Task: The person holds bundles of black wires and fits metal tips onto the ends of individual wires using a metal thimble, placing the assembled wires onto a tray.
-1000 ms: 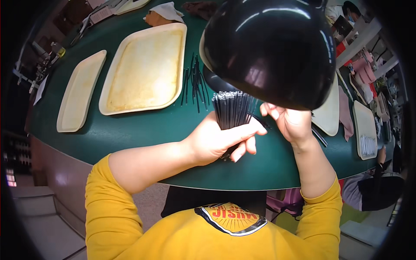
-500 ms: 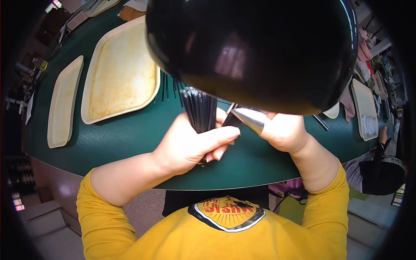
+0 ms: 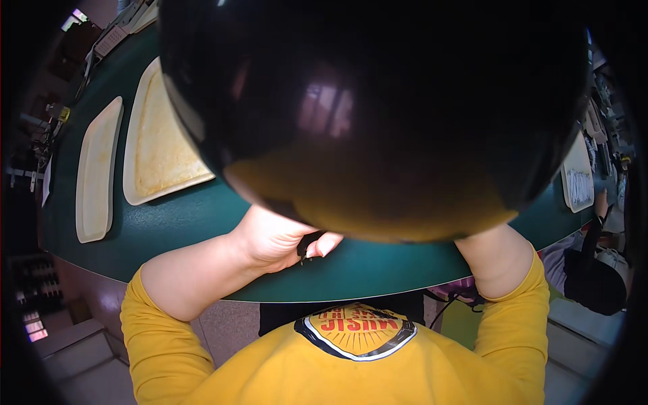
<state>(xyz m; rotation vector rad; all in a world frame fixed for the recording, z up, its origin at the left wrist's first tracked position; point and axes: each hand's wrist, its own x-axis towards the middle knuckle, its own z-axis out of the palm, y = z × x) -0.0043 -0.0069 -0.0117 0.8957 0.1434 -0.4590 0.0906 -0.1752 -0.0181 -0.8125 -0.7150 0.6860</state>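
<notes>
Our left hand (image 3: 273,236) wraps round dark rods (image 3: 304,259), ends poking out below; a black dome (image 3: 378,135) hides our right hand, so we can't tell its grip.

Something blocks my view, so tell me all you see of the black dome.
The dome looks smooth and glossy, perhaps a lampshade, with a curved lower edge. It reflects a pale, window-like patch and, lower down, yellow. It looms over the table, cut off by the picture's top, hiding most of the right hand and parts of the left hand and large tray. I cannot tell whether it is lit or touches anything.
</notes>
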